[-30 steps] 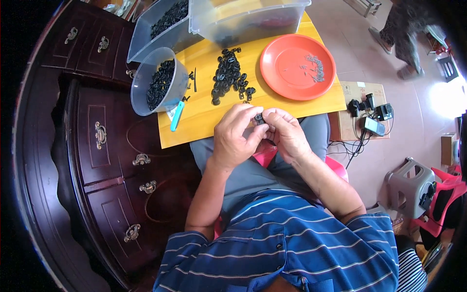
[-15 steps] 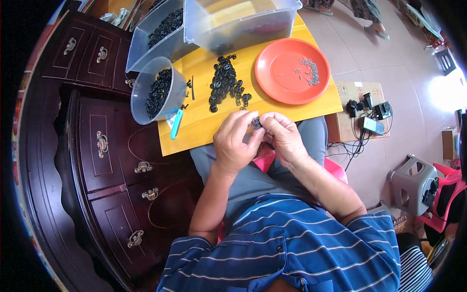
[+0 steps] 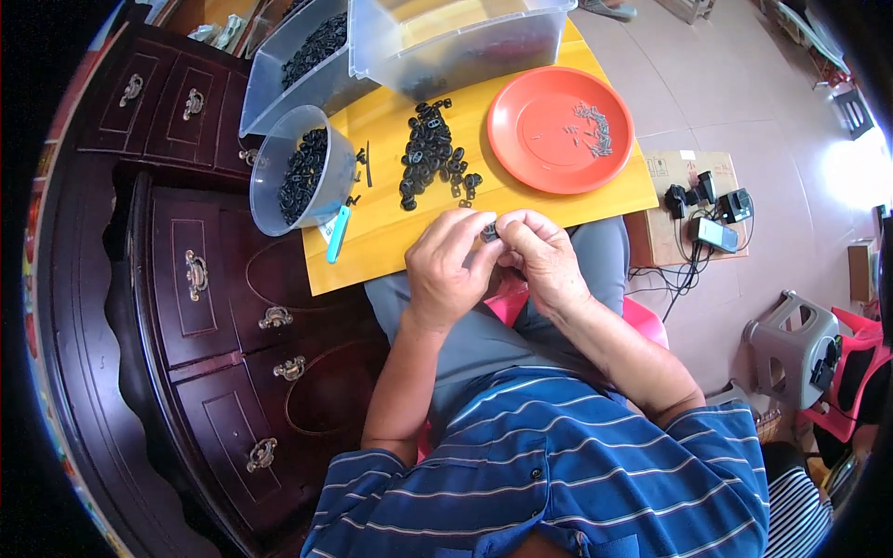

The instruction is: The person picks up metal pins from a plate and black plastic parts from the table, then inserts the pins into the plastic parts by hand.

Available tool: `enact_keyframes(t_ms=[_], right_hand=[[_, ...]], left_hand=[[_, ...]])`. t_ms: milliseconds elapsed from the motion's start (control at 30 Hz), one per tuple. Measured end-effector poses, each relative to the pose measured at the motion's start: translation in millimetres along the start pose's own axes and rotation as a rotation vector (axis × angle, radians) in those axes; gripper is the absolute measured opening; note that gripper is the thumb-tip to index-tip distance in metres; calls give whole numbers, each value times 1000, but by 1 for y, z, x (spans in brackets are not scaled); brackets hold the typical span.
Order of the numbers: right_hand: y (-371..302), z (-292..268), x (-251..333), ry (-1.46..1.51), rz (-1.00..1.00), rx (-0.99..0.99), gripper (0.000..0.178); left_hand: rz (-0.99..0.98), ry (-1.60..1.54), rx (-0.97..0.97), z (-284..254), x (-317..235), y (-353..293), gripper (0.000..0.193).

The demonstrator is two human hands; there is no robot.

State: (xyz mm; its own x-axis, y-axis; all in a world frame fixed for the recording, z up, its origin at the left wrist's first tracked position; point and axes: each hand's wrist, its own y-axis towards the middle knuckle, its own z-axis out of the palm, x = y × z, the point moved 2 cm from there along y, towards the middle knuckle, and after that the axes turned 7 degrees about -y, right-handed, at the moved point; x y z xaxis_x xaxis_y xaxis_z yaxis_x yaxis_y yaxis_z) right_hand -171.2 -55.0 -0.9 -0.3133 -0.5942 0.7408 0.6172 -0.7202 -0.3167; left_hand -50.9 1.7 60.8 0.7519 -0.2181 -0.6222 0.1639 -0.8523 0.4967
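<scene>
Between my two hands, over my lap at the table's near edge, is a small black plastic part [image 3: 490, 232]. My left hand [image 3: 448, 265] pinches it between thumb and fingers. My right hand [image 3: 544, 262] is closed against its right side, thumb and forefinger together; whether a small screw is in them is hidden. Beyond my hands a pile of similar black parts [image 3: 430, 158] lies on the yellow tabletop [image 3: 391, 256]. To the right of the pile, an orange-red plate [image 3: 521, 158] carries several small silver screws [image 3: 595, 130].
A round clear tub [image 3: 265, 206] of black parts and a turquoise-handled cutter [image 3: 338, 234] are at the left. Large clear bins [image 3: 465, 51] stand at the back. Dark wooden drawers [image 3: 205, 279] flank my left. A cardboard box [image 3: 662, 237] with cabled devices is at the right.
My hands stay together around the black part, with only slight finger movement. At the top right, the walking person has moved mostly out of view.
</scene>
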Motion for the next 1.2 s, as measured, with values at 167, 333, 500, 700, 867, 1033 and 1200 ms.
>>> enact_keyframes(t_ms=[167, 333, 500, 700, 867, 1033, 1200], right_hand=[[0, 0, 0, -18, 12, -4, 14], [0, -1, -1, -20, 10, 10, 13], [0, 0, 0, -28, 10, 1, 13], [0, 0, 1, -36, 1, 3, 13], [-2, 1, 0, -44, -5, -3, 13], [-1, -1, 0, -42, -7, -11, 13], [-1, 3, 1, -31, -15, -5, 13]], left_hand=[[-10, -24, 12, -2, 3, 3, 25], [-18, -22, 35, -4, 5, 4, 26], [-6, -24, 76, -7, 6, 6, 29], [-37, -77, 86, -7, 9, 5, 31], [-16, -73, 111, -10, 10, 6, 30], [-19, -84, 105, -7, 12, 5, 28], [-62, -78, 62, -8, 7, 4, 29]])
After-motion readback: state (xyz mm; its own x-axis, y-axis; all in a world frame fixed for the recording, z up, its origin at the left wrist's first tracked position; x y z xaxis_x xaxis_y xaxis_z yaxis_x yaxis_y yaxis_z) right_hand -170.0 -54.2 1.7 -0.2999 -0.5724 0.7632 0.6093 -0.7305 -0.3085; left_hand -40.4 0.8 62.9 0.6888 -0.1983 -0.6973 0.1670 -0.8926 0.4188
